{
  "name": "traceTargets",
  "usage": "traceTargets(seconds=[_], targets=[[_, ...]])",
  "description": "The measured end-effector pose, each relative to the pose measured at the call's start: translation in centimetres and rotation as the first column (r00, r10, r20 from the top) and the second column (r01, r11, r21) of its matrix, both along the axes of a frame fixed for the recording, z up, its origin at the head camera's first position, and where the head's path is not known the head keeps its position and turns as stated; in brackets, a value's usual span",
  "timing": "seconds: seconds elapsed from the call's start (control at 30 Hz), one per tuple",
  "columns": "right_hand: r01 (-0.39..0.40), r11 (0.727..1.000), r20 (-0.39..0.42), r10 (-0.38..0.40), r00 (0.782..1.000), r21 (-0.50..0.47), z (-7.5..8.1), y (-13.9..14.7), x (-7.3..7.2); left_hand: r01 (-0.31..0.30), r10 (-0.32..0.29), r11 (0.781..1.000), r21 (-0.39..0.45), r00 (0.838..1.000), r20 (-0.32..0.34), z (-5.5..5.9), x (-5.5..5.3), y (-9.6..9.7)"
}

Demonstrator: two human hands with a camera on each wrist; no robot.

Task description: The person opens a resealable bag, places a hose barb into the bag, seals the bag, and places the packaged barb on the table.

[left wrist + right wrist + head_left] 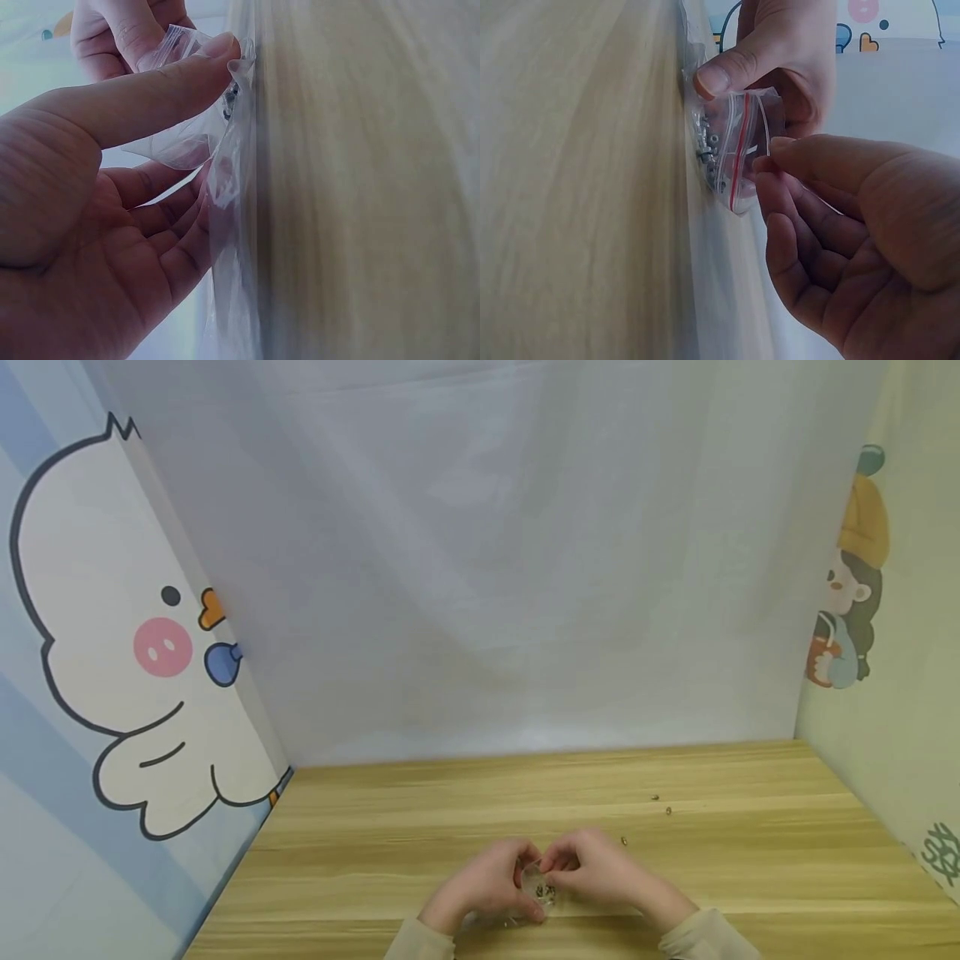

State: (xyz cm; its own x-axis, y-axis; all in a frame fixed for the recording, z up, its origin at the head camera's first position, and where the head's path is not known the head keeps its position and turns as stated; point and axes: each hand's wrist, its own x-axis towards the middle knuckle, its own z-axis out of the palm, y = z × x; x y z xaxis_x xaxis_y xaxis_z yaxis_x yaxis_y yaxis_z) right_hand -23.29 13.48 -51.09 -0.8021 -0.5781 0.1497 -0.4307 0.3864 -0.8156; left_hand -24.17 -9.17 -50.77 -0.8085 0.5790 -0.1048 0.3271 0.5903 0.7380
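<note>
Between the two hands is a small clear zip bag [727, 161] with a red line along its seal. Small silvery metal pieces [706, 150], perhaps screws or nuts, lie inside its lower end, near the tabletop. My left hand [491, 883] holds the bag by its side, thumb [176, 94] laid over the plastic and the other fingers beyond it. At the bag's mouth, my right hand [600, 870] pinches the edge between thumb and forefinger [776, 169]. More crumpled clear plastic [232, 225] lies on the table under the left hand.
Three tiny metal pieces lie loose on the wooden table [375, 827] beyond the right hand: one close by [624, 841], a second piece [668, 811] and a third piece [655, 797] farther off. A pale curtain [487, 568] closes the back; printed panels [82, 610] flank the sides.
</note>
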Motion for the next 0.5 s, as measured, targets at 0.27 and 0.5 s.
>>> traceTargets(seconds=[0.27, 0.5], targets=[[-0.003, 1.0, 0.019, 0.003, 1.0, 0.0, 0.1, 0.7, -0.2, 0.003, -0.003, 1.0, 0.008, 1.0, -0.022, 0.0, 0.1, 0.1], [0.084, 0.996, -0.001, -0.084, 0.996, -0.013, -0.1, 4.5, -2.0, 0.013, -0.011, 1.0, 0.026, 0.998, -0.059, -0.2, 0.1, 0.2]])
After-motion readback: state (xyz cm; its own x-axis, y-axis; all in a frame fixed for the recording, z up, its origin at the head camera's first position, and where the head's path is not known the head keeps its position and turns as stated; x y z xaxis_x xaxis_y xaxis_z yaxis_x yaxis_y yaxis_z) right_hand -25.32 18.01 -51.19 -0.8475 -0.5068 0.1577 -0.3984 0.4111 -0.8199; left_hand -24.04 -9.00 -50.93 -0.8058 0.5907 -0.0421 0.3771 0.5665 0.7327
